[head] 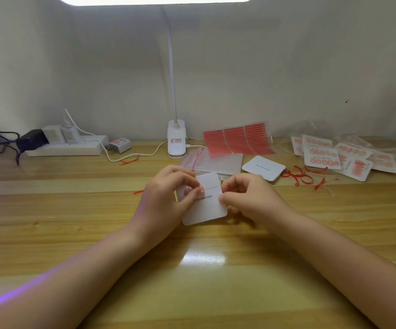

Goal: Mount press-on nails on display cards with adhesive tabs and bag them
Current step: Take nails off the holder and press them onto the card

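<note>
A white display card (206, 205) printed "Handmade Nail" is held just above the wooden table (73, 210) at the centre. My left hand (166, 195) grips its left edge, with thumb and forefinger pinching near a thin strip across the card's upper part. My right hand (244, 195) holds the card's right edge with curled fingers. Sheets of red adhesive strips (237, 138) lie behind. A stack of blank cards (263, 167) sits to the right of a pile of clear bags (216, 160).
Bagged cards with pink nails (334, 153) are heaped at the right. Peeled red backing strips (306, 176) litter the table near them. A clip lamp base (176, 138) stands at the back centre. A power strip with plugs (66, 143) lies at the back left.
</note>
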